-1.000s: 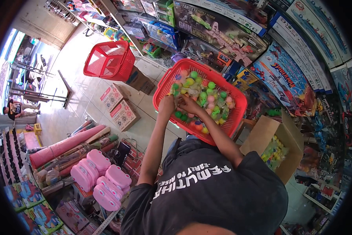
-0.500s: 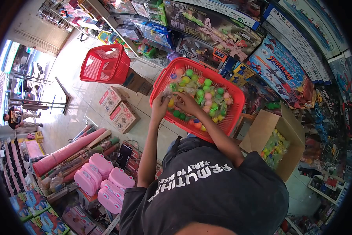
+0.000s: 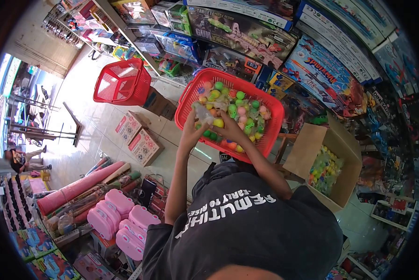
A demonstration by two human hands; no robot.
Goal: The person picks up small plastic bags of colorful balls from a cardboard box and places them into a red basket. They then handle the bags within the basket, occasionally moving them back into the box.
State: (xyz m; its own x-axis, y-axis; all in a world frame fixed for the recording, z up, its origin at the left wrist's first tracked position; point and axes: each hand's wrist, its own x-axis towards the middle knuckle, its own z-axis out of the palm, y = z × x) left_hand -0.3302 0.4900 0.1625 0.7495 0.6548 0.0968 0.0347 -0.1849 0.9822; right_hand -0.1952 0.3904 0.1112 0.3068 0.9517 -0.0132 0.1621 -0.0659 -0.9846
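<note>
A red plastic basket (image 3: 275,122) full of small bagged balls in green, yellow, pink and orange (image 3: 242,109) lies in front of my body. Over its near left part, my left hand (image 3: 190,132) grips a clear plastic bag (image 3: 204,113). Close beside it is my right hand (image 3: 229,129), its fingers curled at a yellow ball (image 3: 218,122); whether that ball is inside the clear bag is too small to tell. The fingertips of both hands nearly meet at the bag.
Another red basket (image 3: 144,88) stands on a carton at the upper left, near two white-printed cartons (image 3: 145,147). An open carton (image 3: 305,144) of bagged balls is at the right. Pink cases (image 3: 102,219) and rolls (image 3: 83,186) lie lower left. Toy boxes line the shelves. A person (image 3: 20,161) is far left.
The clear bag now shows larger and puffed out between my hands. My hands have come slightly apart and the yellow ball is more visible. The view has shifted a little.
</note>
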